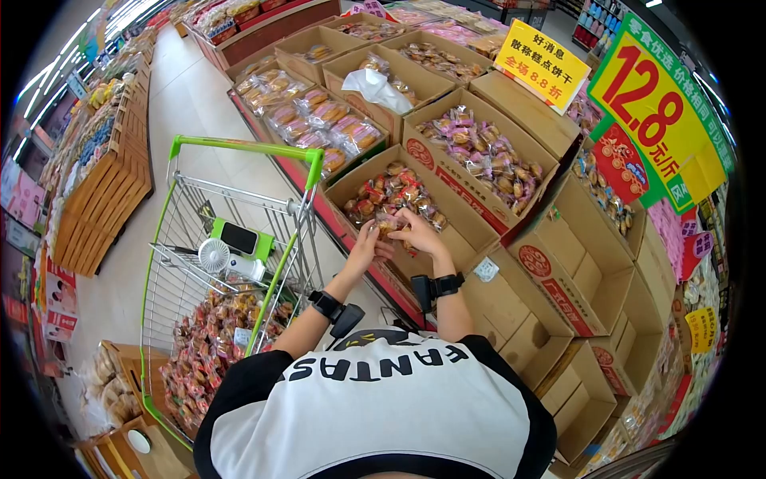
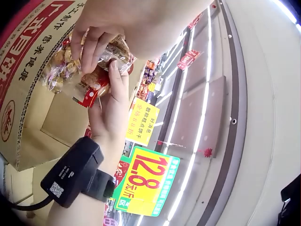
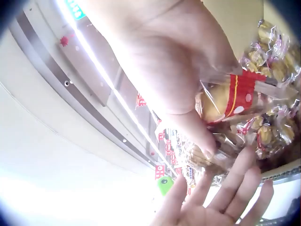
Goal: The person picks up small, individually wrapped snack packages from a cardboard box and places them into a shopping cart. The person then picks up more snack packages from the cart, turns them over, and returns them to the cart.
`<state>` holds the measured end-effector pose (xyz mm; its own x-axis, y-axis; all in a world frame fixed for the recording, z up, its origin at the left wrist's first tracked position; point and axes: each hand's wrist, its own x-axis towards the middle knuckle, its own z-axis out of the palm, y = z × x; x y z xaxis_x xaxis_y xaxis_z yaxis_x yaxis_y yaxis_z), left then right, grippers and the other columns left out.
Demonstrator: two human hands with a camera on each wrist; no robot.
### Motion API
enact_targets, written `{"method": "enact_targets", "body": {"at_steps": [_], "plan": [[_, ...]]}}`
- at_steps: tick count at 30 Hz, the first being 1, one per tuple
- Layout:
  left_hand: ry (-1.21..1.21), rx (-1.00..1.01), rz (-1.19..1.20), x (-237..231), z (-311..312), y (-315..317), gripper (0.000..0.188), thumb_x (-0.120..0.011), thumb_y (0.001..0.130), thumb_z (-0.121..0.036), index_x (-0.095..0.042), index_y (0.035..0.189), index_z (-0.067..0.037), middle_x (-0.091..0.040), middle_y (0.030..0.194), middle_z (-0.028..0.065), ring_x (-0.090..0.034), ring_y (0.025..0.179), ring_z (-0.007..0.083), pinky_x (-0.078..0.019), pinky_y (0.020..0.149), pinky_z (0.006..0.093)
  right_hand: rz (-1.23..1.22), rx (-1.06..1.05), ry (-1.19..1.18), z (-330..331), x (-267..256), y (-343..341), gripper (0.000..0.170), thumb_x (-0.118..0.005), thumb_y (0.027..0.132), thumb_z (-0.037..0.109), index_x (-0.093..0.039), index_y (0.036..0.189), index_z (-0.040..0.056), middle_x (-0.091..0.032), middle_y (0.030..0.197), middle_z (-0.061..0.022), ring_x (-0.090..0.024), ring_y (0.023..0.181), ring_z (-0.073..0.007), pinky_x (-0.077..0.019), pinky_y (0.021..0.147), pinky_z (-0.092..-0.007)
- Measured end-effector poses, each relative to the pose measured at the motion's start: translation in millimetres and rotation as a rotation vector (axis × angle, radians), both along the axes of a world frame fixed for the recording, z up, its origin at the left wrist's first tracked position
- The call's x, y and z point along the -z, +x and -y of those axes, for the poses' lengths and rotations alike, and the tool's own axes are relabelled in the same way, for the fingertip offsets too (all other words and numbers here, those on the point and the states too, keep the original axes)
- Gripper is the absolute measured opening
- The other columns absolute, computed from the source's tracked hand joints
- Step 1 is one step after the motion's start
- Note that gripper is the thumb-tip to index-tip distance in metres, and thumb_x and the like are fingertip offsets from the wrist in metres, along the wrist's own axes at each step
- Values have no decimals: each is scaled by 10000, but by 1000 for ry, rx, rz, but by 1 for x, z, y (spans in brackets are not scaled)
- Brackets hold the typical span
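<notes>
In the head view both hands meet over the front carton (image 1: 359, 180) of small wrapped pastries (image 1: 395, 191). My right hand (image 1: 423, 235) holds a clear-wrapped pastry with a red band (image 3: 240, 96), the packet lying against its fingers. Its thumb (image 3: 204, 141) presses on a second clear-wrapped brown pastry (image 2: 117, 52). From the other side my left hand (image 1: 363, 251) grips the second packet with curled fingers (image 2: 96, 49). Seen from the right wrist, the left hand's other fingers spread below the packets. Part of both packets is hidden by the hands.
A green-handled shopping cart (image 1: 227, 144) stands at the left, with many packets, a phone (image 1: 239, 238) and a small white fan (image 1: 214, 255). More cartons (image 1: 558, 255) line the right. A price sign (image 1: 650, 108) rises at the back right.
</notes>
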<state>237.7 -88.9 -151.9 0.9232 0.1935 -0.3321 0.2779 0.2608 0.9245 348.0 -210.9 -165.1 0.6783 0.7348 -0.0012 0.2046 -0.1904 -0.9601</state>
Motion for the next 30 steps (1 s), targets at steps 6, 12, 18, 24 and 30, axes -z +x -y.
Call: {"method": "enact_targets", "body": {"at_steps": [6,12,18,24,30], "plan": [[-263,26,66,-13,-11,-11,374,-281,859,-383,-317,1118,-115,-555,853,134,-553,743,187,-444,668,287,20,-121,64,-5,-24,-8,305,-639,614,56,-465,864,42,-490,859,-32,-458,844,-136,-360,747,-251],[-385,-106,110,-23,-11,-15,217,-362,848,-270,-370,1001,-115,-518,884,104,-550,755,203,-448,715,317,30,-204,136,-5,-30,-10,291,-610,595,11,-497,861,42,-499,873,-28,-464,856,-130,-375,743,-248],[-356,-160,228,-30,-12,-15,189,-411,796,-75,-358,970,-125,-504,871,63,-537,743,166,-451,673,283,-234,110,277,-11,-17,-13,302,-607,646,48,-495,927,42,-500,847,-34,-469,795,-127,-380,724,-245],[-192,-146,274,-46,-13,-18,204,-411,785,-28,-360,955,-127,-479,894,18,-500,788,122,-430,674,266,-500,294,501,-12,-7,-8,213,-568,750,112,-475,932,57,-523,888,-44,-523,804,-133,-409,729,-238],[-92,-152,320,-54,-11,-19,224,-441,779,2,-371,953,-121,-433,875,2,-459,787,86,-418,668,239,-692,333,443,-13,-17,-13,303,-529,779,154,-407,1052,104,-496,958,-68,-490,884,-151,-432,695,-296]]}}
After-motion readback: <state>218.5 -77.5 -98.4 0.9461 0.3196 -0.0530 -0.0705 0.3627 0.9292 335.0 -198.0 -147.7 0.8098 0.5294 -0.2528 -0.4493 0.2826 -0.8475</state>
